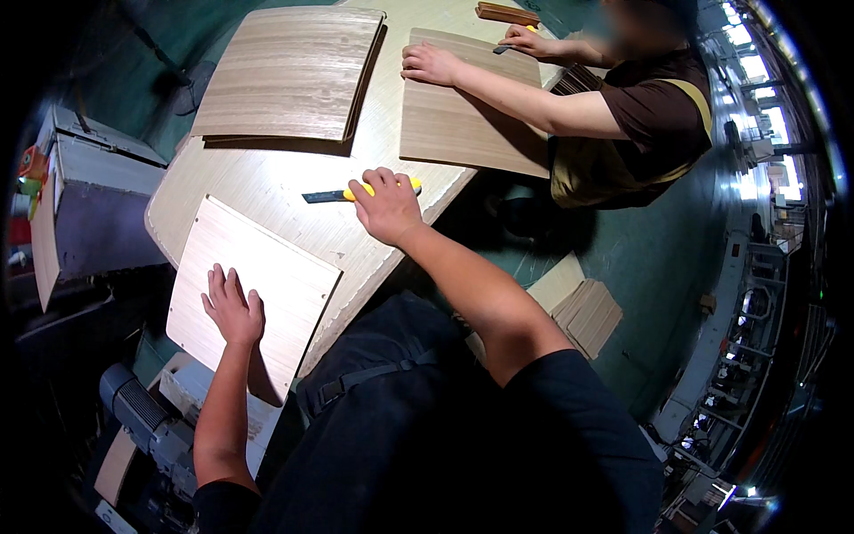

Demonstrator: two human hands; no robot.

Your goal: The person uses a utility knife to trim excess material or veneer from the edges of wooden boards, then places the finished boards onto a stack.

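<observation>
My left hand (233, 307) lies flat with its fingers spread on a pale wood panel (267, 260), which has small holes near its corners and overhangs the table's near edge. My right hand (387, 206) is closed round a yellow utility knife (359, 191) over the tabletop, just beyond the panel. The knife's dark front end points left, clear of the panel. My fingers hide part of its handle.
A stack of wood panels (294, 76) sits at the far left of the table (311, 173). Opposite, a co-worker (654, 116) rests one hand on another panel (471, 116) and holds a cutter. More boards (587, 316) lie low on the right; a motor (142, 405) stands lower left.
</observation>
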